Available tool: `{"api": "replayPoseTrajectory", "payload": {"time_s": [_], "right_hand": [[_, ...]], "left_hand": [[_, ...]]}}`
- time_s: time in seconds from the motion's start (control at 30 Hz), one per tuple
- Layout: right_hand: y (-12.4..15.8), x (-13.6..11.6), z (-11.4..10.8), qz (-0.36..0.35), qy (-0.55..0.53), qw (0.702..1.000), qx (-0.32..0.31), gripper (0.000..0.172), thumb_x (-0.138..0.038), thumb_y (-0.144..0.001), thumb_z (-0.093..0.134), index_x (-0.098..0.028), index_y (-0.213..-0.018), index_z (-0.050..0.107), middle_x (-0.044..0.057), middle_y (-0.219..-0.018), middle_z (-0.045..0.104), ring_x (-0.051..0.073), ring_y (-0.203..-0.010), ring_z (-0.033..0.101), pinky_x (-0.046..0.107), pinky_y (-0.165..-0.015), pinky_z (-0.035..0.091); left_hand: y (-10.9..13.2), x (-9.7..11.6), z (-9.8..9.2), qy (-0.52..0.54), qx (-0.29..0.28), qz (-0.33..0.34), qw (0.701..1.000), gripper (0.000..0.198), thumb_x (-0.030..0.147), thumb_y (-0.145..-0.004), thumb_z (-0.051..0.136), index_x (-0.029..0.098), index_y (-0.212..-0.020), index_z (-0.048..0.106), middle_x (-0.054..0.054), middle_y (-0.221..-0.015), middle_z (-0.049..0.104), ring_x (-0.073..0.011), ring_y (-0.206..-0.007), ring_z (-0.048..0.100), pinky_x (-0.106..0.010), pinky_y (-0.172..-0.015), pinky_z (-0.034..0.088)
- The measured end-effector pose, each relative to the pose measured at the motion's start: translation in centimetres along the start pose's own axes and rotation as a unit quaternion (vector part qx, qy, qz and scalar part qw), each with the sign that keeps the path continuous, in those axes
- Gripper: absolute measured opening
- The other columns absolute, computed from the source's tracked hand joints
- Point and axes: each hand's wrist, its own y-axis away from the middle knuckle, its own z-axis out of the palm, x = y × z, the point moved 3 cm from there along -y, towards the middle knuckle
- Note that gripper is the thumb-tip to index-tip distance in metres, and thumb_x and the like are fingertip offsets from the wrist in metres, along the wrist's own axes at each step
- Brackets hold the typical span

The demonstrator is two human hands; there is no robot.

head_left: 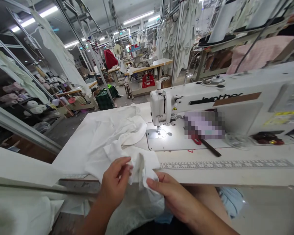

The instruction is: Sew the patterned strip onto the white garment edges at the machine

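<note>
white cloth lies heaped on the near left part of the sewing table, spreading toward the left edge, with one fold hanging over the front edge. we judge it light, soft and limp: it creases readily, holds no shape, and would likely slide on the smooth top. it is best taken at a hem or folded edge with a pinch, since a flat grip in the middle would only bunch it. left hand is at the front edge, fingers curled, thumb and fingertips closed on a small raised fold. right hand is just beside it, thumb flat on the cloth's edge and the other fingers hidden beneath, so we read a pinch too; how firm, we cannot tell. toward the middle of the table stands the sewing machine, its lit needle plate just beside the heap's far fold. a ruler strip runs along the front edge to the right. red-handled scissors lie under the machine arm.
</note>
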Motion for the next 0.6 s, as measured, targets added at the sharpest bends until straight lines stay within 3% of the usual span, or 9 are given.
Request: {"api": "replayPoseTrajectory", "payload": {"time_s": [0.07,0.13,0.27,0.33,0.43,0.53,0.6], "right_hand": [[-0.5,-0.2,0.2,-0.017,0.000,1.000,0.019,0.037,-0.047,-0.071,0.078,-0.015,-0.087,0.071,0.004,-0.075,0.065,0.016,-0.069,0.058,0.027,-0.068,0.041],[-1.0,0.0,0.5,-0.030,0.013,0.999,0.028,0.034,-0.047,-0.072,0.078,-0.015,-0.083,0.071,0.004,-0.075,0.066,0.015,-0.068,0.057,0.026,-0.067,0.041],[-1.6,0.8,1.1,-0.025,0.026,0.998,0.046,0.032,-0.044,-0.073,0.078,-0.014,-0.078,0.071,0.002,-0.070,0.065,0.013,-0.067,0.056,0.025,-0.069,0.041],[-1.6,1.0,1.1,-0.015,0.023,0.998,0.065,0.032,-0.043,-0.072,0.079,-0.013,-0.078,0.071,0.003,-0.071,0.067,0.013,-0.067,0.057,0.025,-0.068,0.041],[-1.5,1.0,1.1,0.008,-0.005,0.996,0.092,0.036,-0.045,-0.066,0.083,-0.014,-0.078,0.071,0.003,-0.069,0.068,0.014,-0.065,0.059,0.025,-0.065,0.043],[-1.6,1.0,1.1,0.022,-0.027,0.995,0.093,0.035,-0.044,-0.064,0.084,-0.014,-0.077,0.070,0.002,-0.068,0.067,0.014,-0.065,0.060,0.025,-0.066,0.043],[-1.7,1.0,1.2,0.028,-0.033,0.995,0.087,0.031,-0.038,-0.064,0.084,-0.014,-0.076,0.069,0.002,-0.069,0.068,0.014,-0.065,0.060,0.025,-0.066,0.043]], "left_hand": [[2.0,-0.6,0.1,0.090,0.025,-0.116,0.989,0.027,0.037,-0.089,0.060,0.017,-0.106,0.066,-0.009,-0.096,0.070,-0.0172,-0.072,0.068,-0.026,-0.059,0.056],[3.5,-1.0,0.9,0.141,0.009,-0.176,0.974,0.032,0.041,-0.084,0.066,0.016,-0.104,0.065,-0.007,-0.086,0.070,-0.0164,-0.068,0.066,-0.025,-0.058,0.055],[4.0,-0.8,1.5,0.100,-0.006,-0.170,0.980,0.029,0.037,-0.085,0.065,0.017,-0.107,0.064,-0.004,-0.076,0.067,-0.0152,-0.066,0.063,-0.025,-0.062,0.054],[3.5,-0.3,1.1,0.035,-0.004,-0.109,0.993,0.019,0.032,-0.090,0.060,0.018,-0.101,0.067,-0.005,-0.079,0.067,-0.0144,-0.065,0.063,-0.024,-0.060,0.053],[2.7,0.9,0.4,-0.079,-0.026,0.073,0.994,0.015,0.017,-0.091,0.054,0.018,-0.096,0.069,-0.007,-0.087,0.069,-0.0162,-0.076,0.067,-0.025,-0.068,0.055],[2.5,1.8,-0.2,-0.177,-0.091,0.246,0.949,0.027,0.007,-0.090,0.049,0.017,-0.107,0.067,-0.010,-0.095,0.072,-0.0192,-0.090,0.068,-0.029,-0.080,0.056],[2.4,1.9,-0.6,-0.238,-0.149,0.310,0.908,0.032,0.005,-0.090,0.046,0.017,-0.114,0.065,-0.012,-0.099,0.072,-0.0205,-0.093,0.068,-0.031,-0.082,0.056]]}}
